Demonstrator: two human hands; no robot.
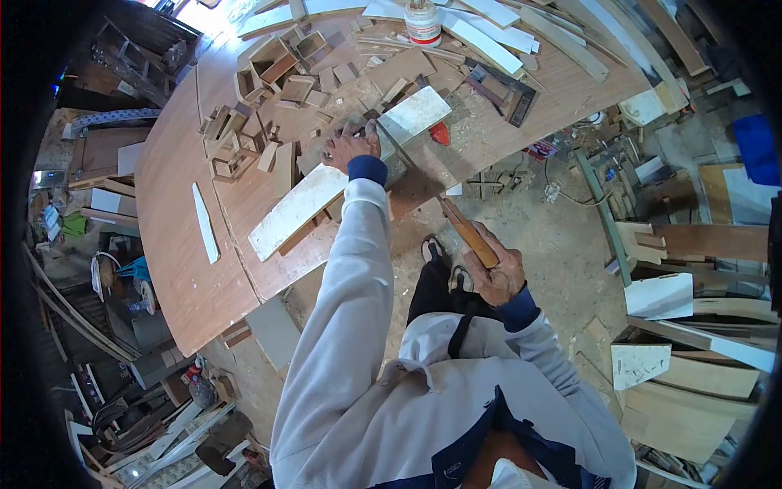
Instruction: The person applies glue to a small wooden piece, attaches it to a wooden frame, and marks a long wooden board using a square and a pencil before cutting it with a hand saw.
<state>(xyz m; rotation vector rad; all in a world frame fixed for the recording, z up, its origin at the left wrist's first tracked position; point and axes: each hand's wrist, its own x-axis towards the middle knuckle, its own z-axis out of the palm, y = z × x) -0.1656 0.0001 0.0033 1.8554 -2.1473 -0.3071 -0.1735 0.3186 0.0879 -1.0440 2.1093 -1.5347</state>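
My right hand [498, 270] is closed round the wooden handle of a saw [470, 234], below the table's edge. The thin blade runs up and to the left across a white-faced board [415, 116] near my left hand. With its fingers bent, my left hand [352, 147] presses down on the work, between that board and another long white board [300, 210] lying slantwise toward the lower left. What lies under my left palm is hidden. A red object [440, 133] lies just right of the blade.
Small wooden boxes [273, 63] and offcuts lie at the table's back left. A white tub [422, 23] stands among long strips at the back. A dark square frame [509, 94] lies near the right edge. Stacked boards [688, 383] fill the right side.
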